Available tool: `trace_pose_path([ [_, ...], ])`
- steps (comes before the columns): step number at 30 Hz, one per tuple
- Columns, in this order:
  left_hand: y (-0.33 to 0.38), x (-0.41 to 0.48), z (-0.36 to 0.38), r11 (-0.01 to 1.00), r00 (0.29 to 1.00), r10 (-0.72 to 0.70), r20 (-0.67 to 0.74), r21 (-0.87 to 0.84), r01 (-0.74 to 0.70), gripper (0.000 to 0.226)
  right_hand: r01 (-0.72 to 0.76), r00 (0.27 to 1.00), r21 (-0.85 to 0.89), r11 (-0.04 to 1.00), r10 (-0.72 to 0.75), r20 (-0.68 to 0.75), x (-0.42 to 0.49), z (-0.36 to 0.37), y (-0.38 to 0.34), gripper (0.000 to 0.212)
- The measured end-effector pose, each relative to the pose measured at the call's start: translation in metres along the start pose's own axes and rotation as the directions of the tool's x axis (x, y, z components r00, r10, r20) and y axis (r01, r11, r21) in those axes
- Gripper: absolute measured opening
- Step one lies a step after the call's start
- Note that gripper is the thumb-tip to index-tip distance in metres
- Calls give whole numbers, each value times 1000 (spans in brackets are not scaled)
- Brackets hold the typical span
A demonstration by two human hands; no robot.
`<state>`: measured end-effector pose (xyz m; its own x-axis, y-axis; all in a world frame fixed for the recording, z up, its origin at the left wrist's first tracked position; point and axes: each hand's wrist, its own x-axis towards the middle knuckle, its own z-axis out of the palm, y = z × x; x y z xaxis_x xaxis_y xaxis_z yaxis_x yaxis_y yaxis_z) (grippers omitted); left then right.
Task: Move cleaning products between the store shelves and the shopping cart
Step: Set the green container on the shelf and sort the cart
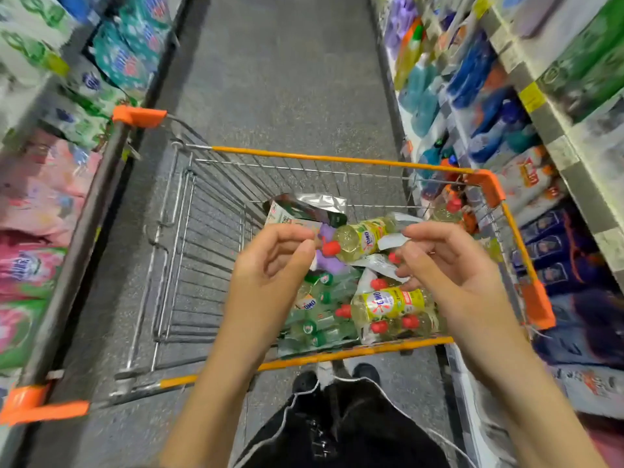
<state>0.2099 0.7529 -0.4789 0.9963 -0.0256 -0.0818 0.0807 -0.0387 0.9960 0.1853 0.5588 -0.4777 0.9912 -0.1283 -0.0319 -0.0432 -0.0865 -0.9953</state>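
A wire shopping cart with an orange rim [337, 159] stands in the aisle in front of me. Its right half holds a yellow bottle with a red cap [364, 236], a wrapped pack of yellow bottles [391, 305], several green bottles [320, 319], a purple item [329, 261] and a silver and dark pouch [304, 207]. My left hand [273, 261] and my right hand [439, 261] hover side by side above these products. Fingers on both are loosely curled, and neither holds anything. The left half of the cart has nothing in it.
Blue and orange detergent bottles [472, 69] fill the shelves on the right, close to the cart's side. The left shelves carry pink bags [37, 197] and teal bags [128, 59]. Grey aisle floor [280, 79] runs ahead. My shoes show below the cart handle.
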Motion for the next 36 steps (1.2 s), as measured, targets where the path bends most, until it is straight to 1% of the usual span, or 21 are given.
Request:
trace_pose_path([
  [3, -26, 18, -2, 998, 996, -57, -64, 28, 59, 10, -158, 984, -22, 987, 159, 79, 31, 14, 29, 21],
  [5, -43, 32, 1, 994, 989, -99, -111, 28, 102, 13, -231, 967, -28, 973, 232, 101, 52, 25, 48, 27],
  [6, -55, 41, 4, 991, 982, -129, -141, 22, 133, 16, -266, 955, -46, 963, 270, 125, 64, 31, 62, 26],
  [9, -77, 57, 10, 984, 964, -176, -197, -3, 179, 25, -301, 936, -120, 946, 317, 151, 91, 44, 89, 22],
  [13, -116, 77, 11, 962, 926, -273, -259, -53, 269, 36, -383, 900, -205, 901, 414, 135, 131, 69, 128, 35],
  [15, -131, 83, 8, 945, 905, -324, -276, -62, 320, 47, -378, 902, -258, 889, 416, 113, 150, 82, 149, 39],
  [17, -141, 89, 5, 933, 890, -357, -282, -68, 353, 55, -396, 891, -293, 870, 441, 106, 169, 96, 170, 52],
  [20, -153, 97, 1, 921, 873, -387, -296, -77, 382, 61, -441, 870, -293, 849, 484, 96, 197, 123, 193, 73],
  [22, -157, 99, -2, 914, 863, -402, -306, -78, 398, 65, -418, 872, -374, 828, 481, 90, 210, 138, 206, 83],
  [25, -161, 99, -6, 909, 852, -415, -320, -108, 402, 64, -428, 854, -452, 783, 513, 81, 219, 156, 226, 95],
  [27, -161, 97, -10, 905, 844, -424, -330, -120, 408, 63, -458, 845, -450, 766, 532, 46, 221, 163, 234, 94],
  [29, -159, 95, -13, 901, 839, -431, -332, -113, 418, 61, -463, 848, -463, 756, 530, 17, 222, 166, 237, 86],
  [31, -158, 93, -15, 903, 843, -424, -331, -89, 419, 52, -480, 845, -446, 756, 535, -1, 222, 165, 238, 84],
  [34, -159, 91, -17, 900, 840, -424, -338, -51, 434, 40, -492, 850, -408, 769, 526, -32, 213, 162, 227, 98],
  [36, -159, 90, -17, 890, 828, -444, -343, -64, 451, 36, -498, 852, -370, 784, 521, -43, 203, 154, 218, 96],
])
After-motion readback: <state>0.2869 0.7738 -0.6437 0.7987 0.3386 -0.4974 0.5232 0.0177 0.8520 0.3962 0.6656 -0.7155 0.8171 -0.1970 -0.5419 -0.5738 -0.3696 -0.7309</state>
